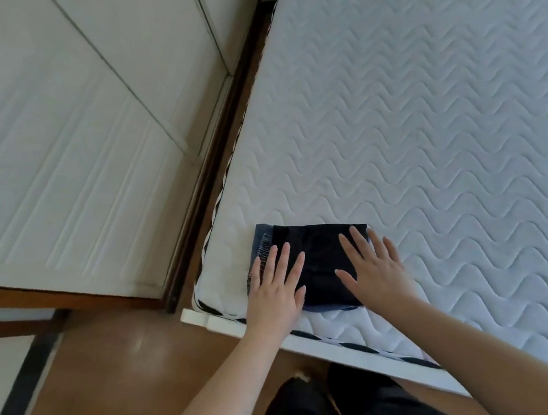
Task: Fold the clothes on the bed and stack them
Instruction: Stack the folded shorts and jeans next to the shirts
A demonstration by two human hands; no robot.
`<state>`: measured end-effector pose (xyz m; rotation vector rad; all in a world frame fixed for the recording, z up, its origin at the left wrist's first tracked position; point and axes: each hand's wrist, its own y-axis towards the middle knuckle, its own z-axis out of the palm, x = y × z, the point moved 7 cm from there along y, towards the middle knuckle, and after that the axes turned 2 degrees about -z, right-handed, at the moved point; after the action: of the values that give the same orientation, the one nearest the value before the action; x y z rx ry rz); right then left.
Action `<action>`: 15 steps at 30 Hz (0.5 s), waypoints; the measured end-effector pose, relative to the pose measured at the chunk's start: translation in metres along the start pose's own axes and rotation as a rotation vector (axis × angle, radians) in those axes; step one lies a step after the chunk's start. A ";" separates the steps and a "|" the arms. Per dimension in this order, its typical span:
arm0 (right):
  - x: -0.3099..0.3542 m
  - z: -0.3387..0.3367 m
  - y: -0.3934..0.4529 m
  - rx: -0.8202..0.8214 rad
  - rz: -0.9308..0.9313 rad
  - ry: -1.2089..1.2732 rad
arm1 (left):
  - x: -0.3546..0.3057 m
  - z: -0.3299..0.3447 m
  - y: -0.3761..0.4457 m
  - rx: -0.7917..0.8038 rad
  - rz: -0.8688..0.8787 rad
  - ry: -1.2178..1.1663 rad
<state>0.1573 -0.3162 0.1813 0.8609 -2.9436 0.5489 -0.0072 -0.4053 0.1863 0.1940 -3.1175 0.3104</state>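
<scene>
Near done, we judge: folded stack of clothes (317, 264) sits at bed (427, 119) corner, left hand (274, 291) and right hand (375, 269) flat, fingers straight, pressing its top; no loose garments in view.

A home bedroom is indicated by a white wave-quilted mattress (427, 119), white panelled wardrobe doors (53, 165) and brown polished flooring (114, 382).

Brown floor (114, 382) (glossy), white doors (51, 148).
</scene>
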 end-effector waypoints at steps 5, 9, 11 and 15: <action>-0.012 0.042 0.041 0.052 0.076 0.039 | 0.006 0.062 0.041 0.050 0.046 -0.024; -0.027 0.104 0.067 0.158 0.134 0.036 | 0.009 0.128 0.085 0.174 0.086 -0.055; -0.037 0.133 0.080 0.185 0.188 0.055 | 0.014 0.152 0.106 0.168 0.089 -0.089; -0.060 0.175 0.102 0.139 0.387 0.207 | 0.043 0.180 0.138 0.058 0.046 -0.143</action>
<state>0.1677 -0.2647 -0.0234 0.2143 -2.9096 0.8115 -0.0651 -0.3112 -0.0164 0.1519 -3.2606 0.4062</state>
